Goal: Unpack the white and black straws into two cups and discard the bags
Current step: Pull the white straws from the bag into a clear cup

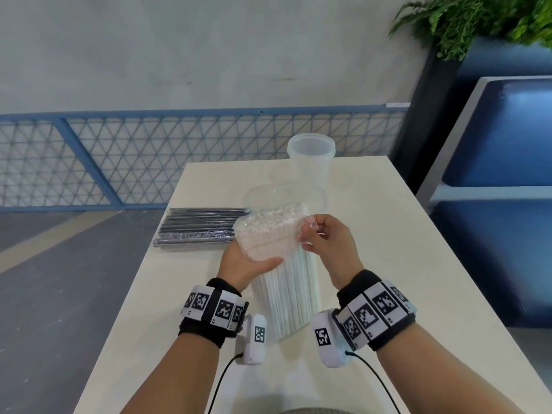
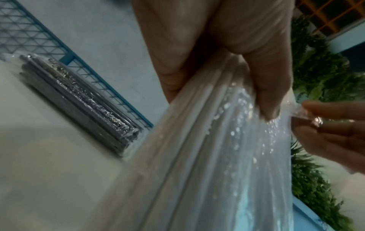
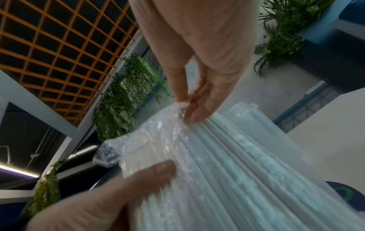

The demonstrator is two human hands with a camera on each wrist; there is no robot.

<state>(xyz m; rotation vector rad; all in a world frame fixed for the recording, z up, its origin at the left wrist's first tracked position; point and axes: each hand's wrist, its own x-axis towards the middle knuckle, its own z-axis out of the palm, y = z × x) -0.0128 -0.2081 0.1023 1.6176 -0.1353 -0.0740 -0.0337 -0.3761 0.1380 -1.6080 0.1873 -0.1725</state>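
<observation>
A clear bag of white straws (image 1: pixel 283 270) stands tilted above the cream table (image 1: pixel 388 264) in front of me. My left hand (image 1: pixel 248 261) grips the bundle near its top, thumb across the plastic. My right hand (image 1: pixel 316 234) pinches the crinkled top edge of the bag (image 3: pixel 181 107) between thumb and fingertips. The left wrist view has the white straws (image 2: pixel 207 156) and, to the right, the pinching fingertips (image 2: pixel 324 121). A sealed bag of black straws (image 1: pixel 200 228) lies flat at the table's left edge. Two clear cups, one near (image 1: pixel 286 195) and one far (image 1: pixel 310 156), stand behind the hands.
A blue mesh railing (image 1: pixel 149 153) runs behind the table, with grey floor to the left. A blue padded seat (image 1: pixel 495 174) stands to the right, a green plant (image 1: pixel 478 19) above it. Cables trail from both wrist cameras over the table's near part.
</observation>
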